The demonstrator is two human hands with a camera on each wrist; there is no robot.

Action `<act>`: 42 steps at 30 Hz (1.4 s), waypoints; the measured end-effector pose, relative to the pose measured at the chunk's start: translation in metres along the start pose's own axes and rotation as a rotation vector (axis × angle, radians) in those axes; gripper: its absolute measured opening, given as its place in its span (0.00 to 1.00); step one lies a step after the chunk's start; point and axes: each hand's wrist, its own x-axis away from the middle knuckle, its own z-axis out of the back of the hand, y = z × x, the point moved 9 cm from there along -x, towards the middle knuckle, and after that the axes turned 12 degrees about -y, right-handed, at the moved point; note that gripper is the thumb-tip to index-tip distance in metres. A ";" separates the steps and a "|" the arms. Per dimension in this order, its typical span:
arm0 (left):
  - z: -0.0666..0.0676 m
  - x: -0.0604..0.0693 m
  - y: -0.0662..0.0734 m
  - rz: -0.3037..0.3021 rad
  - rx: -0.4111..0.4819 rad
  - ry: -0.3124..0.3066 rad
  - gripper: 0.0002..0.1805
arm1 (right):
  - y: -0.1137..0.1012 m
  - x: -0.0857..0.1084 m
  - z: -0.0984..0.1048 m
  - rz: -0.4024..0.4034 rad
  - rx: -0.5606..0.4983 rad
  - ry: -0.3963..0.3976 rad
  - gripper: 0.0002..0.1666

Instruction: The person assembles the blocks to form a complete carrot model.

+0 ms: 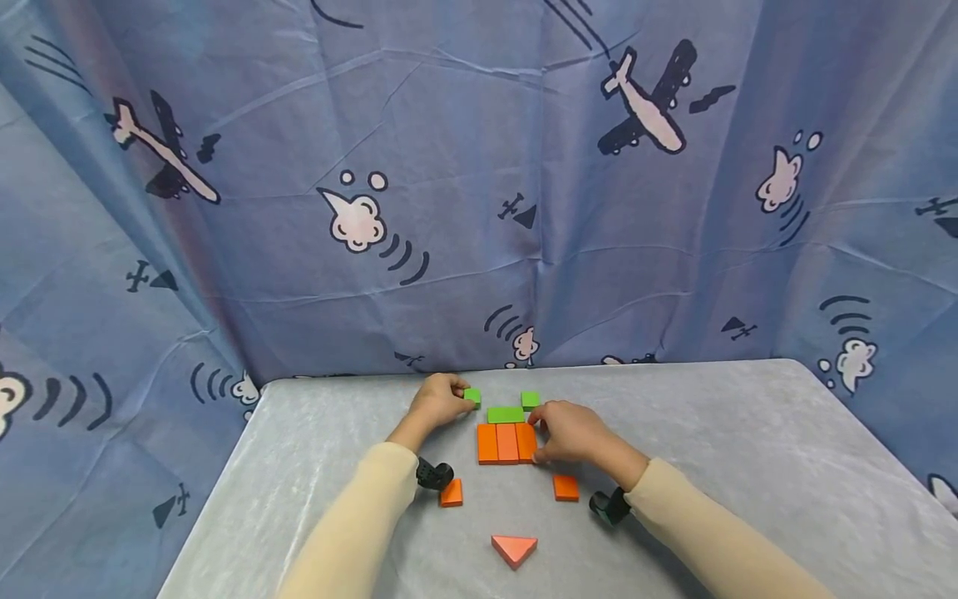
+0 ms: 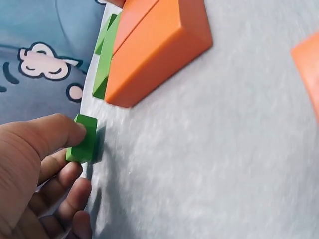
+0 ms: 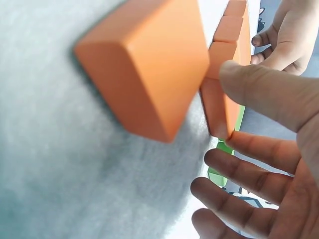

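Observation:
My left hand pinches a small green block between thumb and fingers at the table's back; the left wrist view shows the thumb or index on the green block's face. Three upright orange blocks stand side by side, with a green rectangular block behind them. Another small green block lies behind its right end. At the row's right side is my right hand, its thumb and index finger at the rightmost orange block, the other fingers spread.
Nearer me lie an orange block by the left wrist, an orange block by the right wrist and an orange-pink triangle. A patterned blue curtain hangs behind the grey-covered table.

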 end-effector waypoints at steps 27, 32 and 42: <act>-0.010 -0.001 0.007 -0.025 -0.030 -0.017 0.18 | -0.005 0.001 0.002 0.012 0.018 0.003 0.30; -0.011 -0.001 0.007 -0.025 -0.050 -0.005 0.18 | -0.006 0.002 0.003 0.037 0.050 0.020 0.30; -0.011 0.000 0.006 -0.019 -0.060 0.001 0.19 | -0.007 0.001 0.004 0.041 0.048 0.018 0.29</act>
